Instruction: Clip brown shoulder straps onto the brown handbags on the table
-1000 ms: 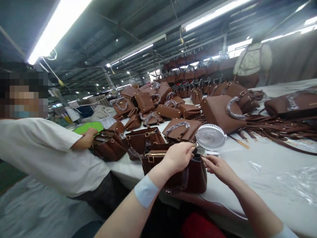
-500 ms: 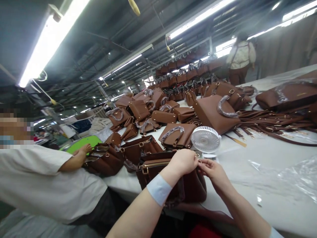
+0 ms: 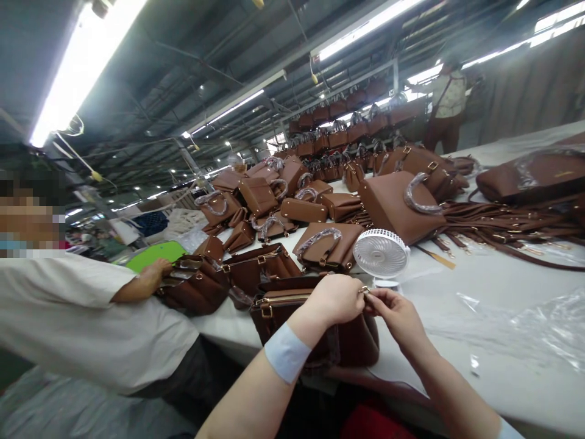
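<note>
A dark brown handbag (image 3: 359,344) stands at the table's near edge, with a gold zip along its top and plastic wrap on its handle. My left hand (image 3: 336,299) is closed at the bag's right end; its fingertips are mostly hidden behind the hand. Close beside it, my right hand (image 3: 395,310) pinches a small gold metal clasp (image 3: 364,290) between thumb and finger. Both hands meet at this clasp, next to the bag's upper right corner. Whether a strap hangs from the clasp is hidden.
A white fan (image 3: 381,255) stands just beyond my hands. Many brown handbags (image 3: 304,210) are piled behind, with straps (image 3: 493,225) at the right. Clear plastic (image 3: 548,323) lies on the white table (image 3: 457,353). At left, a co-worker's hand (image 3: 153,277) touches another bag.
My right fingers have shifted slightly at the clasp, and more of its gold metal shows. The co-worker's hand at left has moved slightly left. The distant person has turned and raised an arm.
</note>
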`<state>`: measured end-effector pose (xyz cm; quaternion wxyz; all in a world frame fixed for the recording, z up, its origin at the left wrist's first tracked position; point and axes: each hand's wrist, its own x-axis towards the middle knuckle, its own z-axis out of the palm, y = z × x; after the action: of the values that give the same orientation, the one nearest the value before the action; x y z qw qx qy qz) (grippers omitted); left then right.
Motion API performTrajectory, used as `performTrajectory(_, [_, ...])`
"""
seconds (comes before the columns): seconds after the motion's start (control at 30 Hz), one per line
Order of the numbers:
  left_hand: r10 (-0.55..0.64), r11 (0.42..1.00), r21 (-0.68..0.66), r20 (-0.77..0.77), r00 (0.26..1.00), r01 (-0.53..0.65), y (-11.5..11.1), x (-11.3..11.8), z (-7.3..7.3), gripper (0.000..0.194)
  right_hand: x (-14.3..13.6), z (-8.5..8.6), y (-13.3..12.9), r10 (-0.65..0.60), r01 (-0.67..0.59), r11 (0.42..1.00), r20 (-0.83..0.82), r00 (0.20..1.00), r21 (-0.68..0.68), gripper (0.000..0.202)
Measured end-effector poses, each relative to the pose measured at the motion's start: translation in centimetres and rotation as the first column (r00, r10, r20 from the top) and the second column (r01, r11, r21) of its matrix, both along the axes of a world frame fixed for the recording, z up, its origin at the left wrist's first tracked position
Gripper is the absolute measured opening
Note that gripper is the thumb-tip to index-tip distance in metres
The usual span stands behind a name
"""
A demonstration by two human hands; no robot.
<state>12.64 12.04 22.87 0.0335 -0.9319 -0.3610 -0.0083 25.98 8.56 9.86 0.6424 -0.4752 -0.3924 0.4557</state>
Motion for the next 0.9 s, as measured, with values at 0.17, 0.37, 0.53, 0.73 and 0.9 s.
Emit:
performTrajectory(0.17, [-0.095,0.949,0.296,0.597,0.797,-0.109,-5.3,-5.6,-2.7,0.033,1.0,-0.1,-0.2,-0.083,0.088,0.996,0.179,0.980,-0.021,0.049])
performTrajectory(0.37, [0.105,0.994,-0.064,0.505,0.857,-0.085,-13.3,-12.6,-17.3,0.023,0.9,2.6,0.1,-0.263,0.151,0.963,0.647,0.715,0.225,0.038])
performTrajectory(0.53, [0.478,0.739,-0.536,-0.012,0.879,-0.409,-16.2,-18.8,-28.9,0.034,-1.0,6.5,5.1,-0.092,-0.147,0.971,0.865,0.494,0.187,0.040])
performTrajectory(0.73, [0.643,0.633,-0.591,0.044,0.764,-0.499,-17.2,-23.3,-33.2,0.053,-4.3,8.8,12.3,0.526,-0.376,0.810,0.841,0.128,-0.450,0.038])
performTrajectory(0.9, [0.805,0.558,-0.548,0.175,0.567,-0.623,-17.2,-21.6,-33.5,0.034,-5.5,8.6,13.6,0.583,-0.372,0.788,0.789,0.193,-0.491,0.039])
